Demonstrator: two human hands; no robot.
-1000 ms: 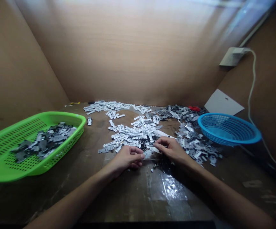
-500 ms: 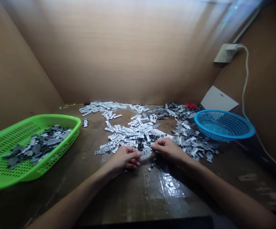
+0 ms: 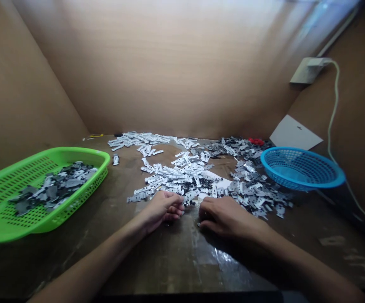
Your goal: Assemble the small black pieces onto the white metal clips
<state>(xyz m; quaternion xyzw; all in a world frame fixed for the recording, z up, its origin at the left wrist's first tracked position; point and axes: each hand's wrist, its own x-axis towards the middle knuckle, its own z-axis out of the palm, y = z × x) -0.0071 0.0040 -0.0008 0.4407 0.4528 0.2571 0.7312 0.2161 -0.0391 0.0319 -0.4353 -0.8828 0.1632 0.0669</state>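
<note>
Your left hand and right hand face each other low over the table, with a narrow gap between. A pale metal plate lies just beyond your left fingertips, slightly to their right, at the near edge of the plate pile. Its long axis seems to slant from near left to far right, and your left hand is the nearer one. Small dark parts sit just on its near side.

Your left thumb and fingers are drawn together; you may be pinching something, but I cannot tell. Your right fingers curl down to the tabletop, with a small shiny piece at the thumb tip; whether you grip it, I cannot tell.

On the left, well apart from your hand, the green basket holds a loose heap of grey metal pieces. On the right, the blue basket stands just beyond a spread of darker flat pieces; I make out only its pierced wall and floor.
</note>
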